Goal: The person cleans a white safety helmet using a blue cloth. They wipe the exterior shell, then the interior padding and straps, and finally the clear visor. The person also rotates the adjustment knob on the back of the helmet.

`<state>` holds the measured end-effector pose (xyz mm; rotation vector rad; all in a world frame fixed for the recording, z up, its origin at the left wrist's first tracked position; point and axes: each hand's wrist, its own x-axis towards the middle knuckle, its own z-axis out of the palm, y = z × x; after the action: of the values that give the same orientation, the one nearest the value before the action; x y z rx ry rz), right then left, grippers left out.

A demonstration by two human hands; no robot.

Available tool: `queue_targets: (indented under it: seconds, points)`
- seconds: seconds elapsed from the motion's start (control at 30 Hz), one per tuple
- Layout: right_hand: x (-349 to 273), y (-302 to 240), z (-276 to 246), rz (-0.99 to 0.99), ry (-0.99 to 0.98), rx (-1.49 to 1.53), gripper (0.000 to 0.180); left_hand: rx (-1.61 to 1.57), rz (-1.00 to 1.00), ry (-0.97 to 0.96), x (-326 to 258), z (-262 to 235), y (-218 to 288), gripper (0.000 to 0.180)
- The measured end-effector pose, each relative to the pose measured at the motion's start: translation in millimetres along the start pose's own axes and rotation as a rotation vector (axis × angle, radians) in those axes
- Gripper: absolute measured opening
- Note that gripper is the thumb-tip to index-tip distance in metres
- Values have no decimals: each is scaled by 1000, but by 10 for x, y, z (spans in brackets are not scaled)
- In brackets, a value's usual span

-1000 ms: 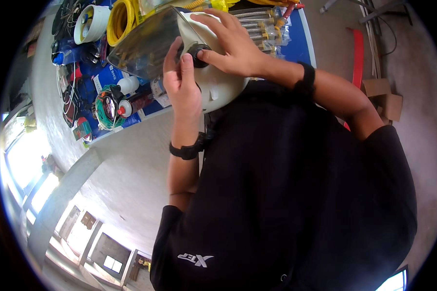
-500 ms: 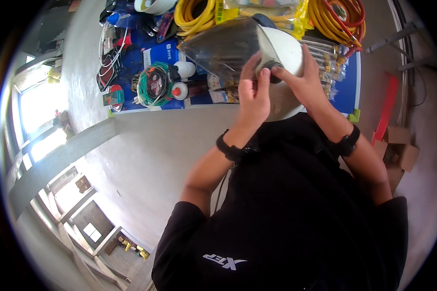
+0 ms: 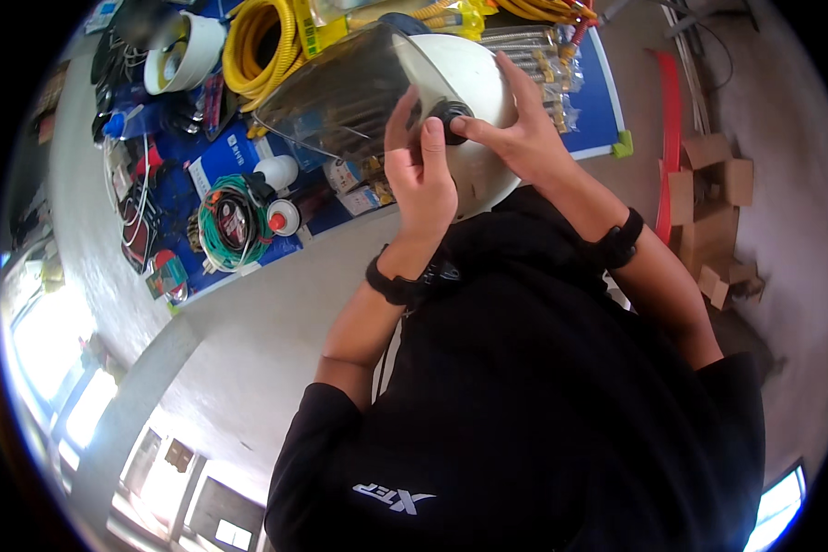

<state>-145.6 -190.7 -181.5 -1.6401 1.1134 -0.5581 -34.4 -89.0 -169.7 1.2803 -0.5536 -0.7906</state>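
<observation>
A white helmet (image 3: 475, 74) with a smoky, see-through visor (image 3: 333, 97) rests at the near edge of the blue table, close to my body. On its side sits a round black pivot knob (image 3: 450, 118). My right hand (image 3: 527, 129) grips the white shell, its fingers over the top and its thumb pressed on the knob. Beside the knob, my left hand (image 3: 421, 179) holds the helmet at the visor's rear edge, thumb upright and fingers partly hidden by the hand. Both wrists carry black bands.
Yellow hose (image 3: 259, 64) lies coiled beyond the visor, near a white round container (image 3: 190, 57). A green cable coil (image 3: 216, 225) and a white-and-red round item (image 3: 283, 219) lie left. Bagged metal hoses (image 3: 515, 39) lie behind the helmet. Right, on the floor, are open cardboard boxes (image 3: 708, 230).
The view has turned, so the table now slants and everything sits further left. Both hands remain on the helmet around the knob, with little change in their hold.
</observation>
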Motion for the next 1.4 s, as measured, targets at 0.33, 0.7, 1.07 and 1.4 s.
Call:
queue_targets:
  seconds: [0.33,0.7,1.07,1.4]
  points:
    - [-130,-38,66,5,17,-76,114,-3,42,-26,-26,-161,-47,36]
    - [-145,-84,214,42,81,-148,113,-165,-100,-64,72,-293,56,65]
    - [-194,-84,274,48,117,-155,111,-202,-298,-196,187,-481,94,41]
    - [-284,-94,248,-72,123,-228,104,-279,-506,-183,235,-539,211,29]
